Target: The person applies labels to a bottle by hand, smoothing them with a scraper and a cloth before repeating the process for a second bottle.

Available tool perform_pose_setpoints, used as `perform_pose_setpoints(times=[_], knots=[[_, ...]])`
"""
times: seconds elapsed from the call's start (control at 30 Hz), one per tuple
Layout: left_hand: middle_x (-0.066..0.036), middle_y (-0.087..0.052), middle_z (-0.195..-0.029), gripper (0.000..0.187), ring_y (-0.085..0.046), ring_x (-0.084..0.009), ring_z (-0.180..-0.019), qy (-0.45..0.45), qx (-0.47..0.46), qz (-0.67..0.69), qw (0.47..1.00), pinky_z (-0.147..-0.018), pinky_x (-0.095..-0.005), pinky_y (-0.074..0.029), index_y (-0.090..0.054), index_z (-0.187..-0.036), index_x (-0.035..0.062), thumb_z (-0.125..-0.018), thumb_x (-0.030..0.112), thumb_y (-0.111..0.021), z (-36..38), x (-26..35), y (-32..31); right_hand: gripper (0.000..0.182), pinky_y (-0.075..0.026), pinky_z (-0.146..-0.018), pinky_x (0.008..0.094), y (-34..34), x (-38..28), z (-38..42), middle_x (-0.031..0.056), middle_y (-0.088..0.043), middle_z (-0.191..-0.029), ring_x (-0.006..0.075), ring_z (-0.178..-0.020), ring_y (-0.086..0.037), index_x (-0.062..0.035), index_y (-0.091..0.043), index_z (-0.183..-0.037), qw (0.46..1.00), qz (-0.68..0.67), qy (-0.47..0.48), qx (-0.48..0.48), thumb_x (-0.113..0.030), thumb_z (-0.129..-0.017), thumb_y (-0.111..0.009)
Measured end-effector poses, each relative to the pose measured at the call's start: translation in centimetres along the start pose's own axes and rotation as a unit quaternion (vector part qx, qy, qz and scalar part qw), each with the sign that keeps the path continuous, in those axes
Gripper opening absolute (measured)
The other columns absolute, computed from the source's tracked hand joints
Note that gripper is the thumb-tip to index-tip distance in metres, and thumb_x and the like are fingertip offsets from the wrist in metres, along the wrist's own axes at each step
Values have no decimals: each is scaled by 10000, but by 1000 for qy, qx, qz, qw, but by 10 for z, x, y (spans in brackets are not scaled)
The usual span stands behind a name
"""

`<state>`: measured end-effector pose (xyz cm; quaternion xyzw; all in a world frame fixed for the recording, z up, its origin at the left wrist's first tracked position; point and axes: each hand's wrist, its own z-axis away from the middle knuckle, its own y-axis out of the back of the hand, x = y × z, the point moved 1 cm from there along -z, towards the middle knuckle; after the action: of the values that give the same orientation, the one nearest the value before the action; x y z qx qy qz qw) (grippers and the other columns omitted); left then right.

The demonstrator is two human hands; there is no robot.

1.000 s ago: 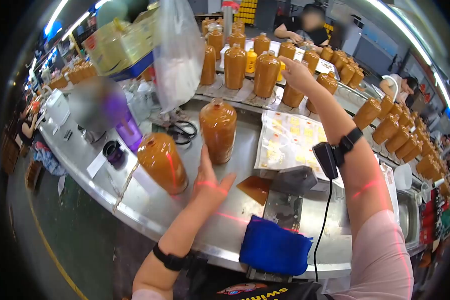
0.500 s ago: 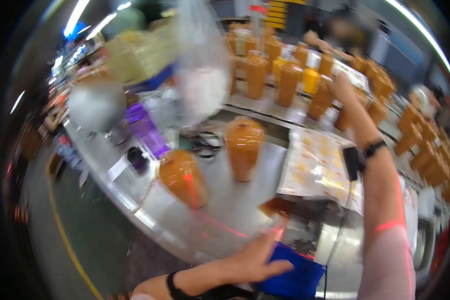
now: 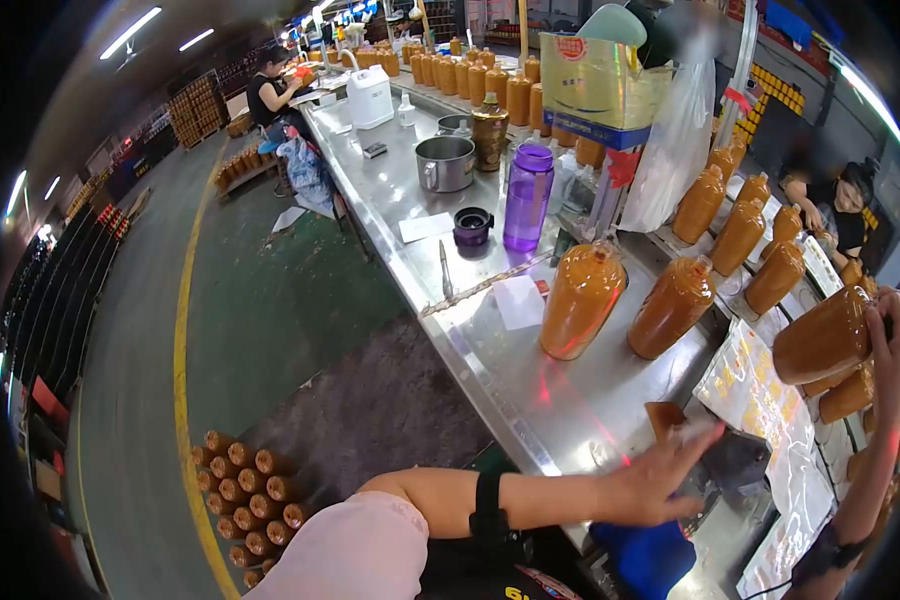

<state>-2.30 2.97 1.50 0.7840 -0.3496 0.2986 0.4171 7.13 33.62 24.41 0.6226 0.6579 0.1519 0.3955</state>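
My right hand [image 3: 888,325] grips a glossy brown bottle [image 3: 820,338] by one end, the bottle tipped over on its side in the air. Below it lies a printed sheet [image 3: 765,390] with yellow and red patterns. My left hand [image 3: 650,485] is open, fingers stretched over the bench near a small brown piece [image 3: 665,418] and a dark block [image 3: 735,458]; it holds nothing. Two more brown bottles stand on the metal bench, one [image 3: 583,300] nearer the bench edge and another [image 3: 672,308] beside it. A blue cloth-like thing [image 3: 650,560] is under my left wrist.
A purple drinking bottle [image 3: 528,198], a black lidded ring [image 3: 472,227], a metal mug [image 3: 445,163] and a white jug [image 3: 369,97] stand farther along the bench. A co-worker [image 3: 838,205] sits across. Brown bottles [image 3: 245,485] stand grouped on the floor at left.
The view has swung left, showing more floor and bench. My right hand, earlier reaching among the bottles across the bench, now has a bottle raised and tipped. My left hand stays open.
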Motion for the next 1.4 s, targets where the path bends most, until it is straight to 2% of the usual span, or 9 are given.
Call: perform_pose_setpoints(times=[0.1, 0.37, 0.43, 0.47, 0.63, 0.9, 1.03, 1.33, 1.4], knots=[[-290, -215, -1531, 1031, -328, -493, -1334, -85, 158, -97, 979, -1131, -499, -236, -38, -1513, -38, -855, 427, -682, -23, 25, 52, 135, -406, -848, 263, -23, -81, 21, 79, -529, -948, 149, -922, -512, -34, -461, -847, 996, -8, 83, -24, -18, -881, -591], [-245, -415, -1397, 1164, -413, -371, -1324, 0, 191, -34, 981, -1114, -434, -319, -153, -1502, -3, -638, 298, -873, -3, 18, 65, 109, -466, -821, 313, -90, -167, 53, 107, -592, -942, 223, -880, -583, -11, -533, -862, 964, -182, 106, -163, -29, -836, -638], [-191, -414, -1402, 1107, -434, -326, -1312, -4, 192, -4, 981, -1095, -433, -357, -185, -1490, 24, -649, 267, -862, 19, -2, 60, 108, -486, -784, 322, -90, -137, 43, 106, -614, -911, 218, -850, -607, -1, -590, -932, 972, -146, 35, -183, -100, -899, -616], [-190, -463, -1382, 1031, -513, -290, -1249, 21, 176, 210, 961, -1043, -422, -426, -236, -1458, -2, -652, 189, -851, 25, -5, 60, 173, -490, -768, 324, -83, -74, 26, 112, -643, -924, 210, -851, -617, -6, -622, -1009, 994, -48, 0, -95, -161, -941, -586], [-175, -427, -1360, 1078, -477, -278, -1257, 39, 197, 108, 974, -1078, -416, -381, -198, -1452, -17, -643, 217, -872, 51, -26, 65, 368, -475, -939, 433, -80, 126, -1, 228, -613, -1133, 411, -1095, -583, -136, -576, -1288, 958, 229, -162, -57, -193, -929, -516], [-193, -412, -1371, 1168, -488, -310, -1250, 97, 158, 84, 979, -1065, -437, -392, -77, -1484, 8, -674, 284, -872, 86, -57, 63, 370, -473, -982, 501, -88, 229, -28, 204, -479, -1361, 373, -1193, -557, -159, -540, -1316, 855, 411, -315, -40, -220, -952, -504], [-204, -428, -1354, 1169, -503, -322, -1235, 73, 7, -81, 994, -1057, -438, -400, -62, -1484, 20, -675, 266, -869, 97, -63, 77, 419, -470, -990, 479, -62, 248, -20, 222, -580, -1261, 400, -1179, -558, -25, -572, -1203, 865, 373, -334, 33, -319, -906, -590], [-172, -430, -1361, 1106, -498, -280, -1244, 132, 239, 211, 939, -1028, -420, -450, -97, -1472, 12, -692, 237, -848, 82, -25, 75, 311, -478, -829, 440, -12, 219, 12, 184, -662, -973, 355, -947, -625, -27, -630, -897, 928, 328, -174, 36, -331, -853, -672], [-150, -452, -1343, 1018, -512, -258, -1224, 97, 258, 170, 946, -1000, -396, -469, -198, -1451, 6, -714, 305, -832, 97, -24, 86, 306, -477, -702, 361, 5, 169, 3, 137, -634, -798, 252, -746, -617, -49, -625, -913, 953, 279, -112, 44, -346, -866, -685]])
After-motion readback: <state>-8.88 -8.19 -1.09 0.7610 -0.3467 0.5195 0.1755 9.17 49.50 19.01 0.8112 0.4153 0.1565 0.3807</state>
